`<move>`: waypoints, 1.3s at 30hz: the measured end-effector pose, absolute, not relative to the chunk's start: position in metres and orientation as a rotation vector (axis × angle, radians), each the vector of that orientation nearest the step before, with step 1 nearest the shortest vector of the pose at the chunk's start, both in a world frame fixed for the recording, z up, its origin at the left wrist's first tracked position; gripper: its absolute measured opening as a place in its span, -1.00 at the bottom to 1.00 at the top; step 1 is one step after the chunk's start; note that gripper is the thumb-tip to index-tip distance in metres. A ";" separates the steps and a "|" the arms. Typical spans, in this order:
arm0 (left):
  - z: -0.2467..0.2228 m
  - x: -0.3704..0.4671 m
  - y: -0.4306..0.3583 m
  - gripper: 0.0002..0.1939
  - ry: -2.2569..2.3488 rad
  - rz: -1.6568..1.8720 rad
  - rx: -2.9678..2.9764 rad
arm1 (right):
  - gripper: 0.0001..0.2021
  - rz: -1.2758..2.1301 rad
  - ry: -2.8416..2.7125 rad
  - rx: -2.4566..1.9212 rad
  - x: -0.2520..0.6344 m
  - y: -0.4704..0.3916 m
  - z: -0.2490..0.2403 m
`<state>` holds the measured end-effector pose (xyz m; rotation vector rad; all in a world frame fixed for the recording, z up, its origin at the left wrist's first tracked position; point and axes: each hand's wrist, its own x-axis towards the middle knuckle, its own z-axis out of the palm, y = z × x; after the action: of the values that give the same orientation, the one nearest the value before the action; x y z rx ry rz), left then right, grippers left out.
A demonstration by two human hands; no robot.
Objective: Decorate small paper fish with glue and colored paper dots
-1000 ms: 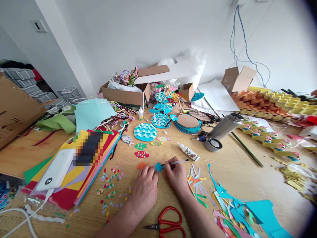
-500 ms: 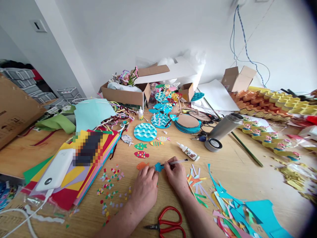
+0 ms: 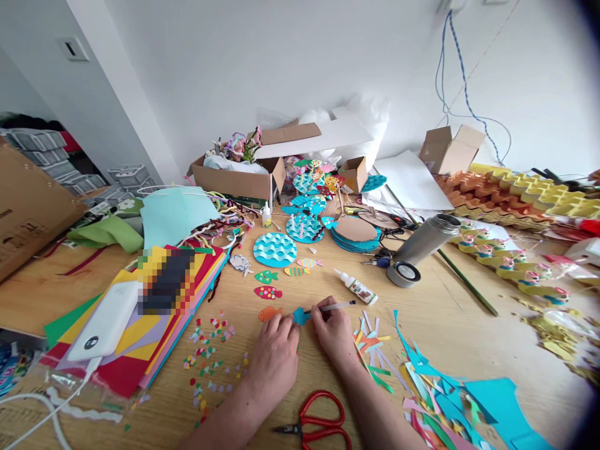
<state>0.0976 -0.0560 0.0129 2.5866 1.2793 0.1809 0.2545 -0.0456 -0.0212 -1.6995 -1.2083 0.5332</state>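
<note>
A small blue paper fish lies on the table between my two hands. My left hand rests over its left side, holding it down with bent fingers; the thumb is mostly hidden. In my right hand a thin pen with a clear barrel is pinched, its dark tip at the fish's right edge. Just past my left fingertips is an orange paper fish. Beyond it lie a red dotted fish, a green fish and striped fish.
Red-handled scissors lie between my forearms. Paper confetti is scattered left, coloured offcuts right. A glue bottle, a steel flask and a wavy blue disc stand or lie farther back. Stacked coloured sheets are at left.
</note>
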 end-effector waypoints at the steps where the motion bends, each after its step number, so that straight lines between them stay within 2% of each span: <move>1: 0.013 0.098 -0.056 -0.58 1.282 0.187 2.585 | -0.79 0.536 -1.209 -1.697 0.255 -0.045 -0.021; 39: 0.014 0.097 -0.056 -0.57 1.280 0.168 2.573 | -0.82 0.518 -1.190 -1.712 0.255 -0.047 -0.018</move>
<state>0.0972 -0.0563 0.0140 2.5728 1.2798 0.1677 0.2552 -0.0474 -0.0180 -1.7119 -1.1899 0.5180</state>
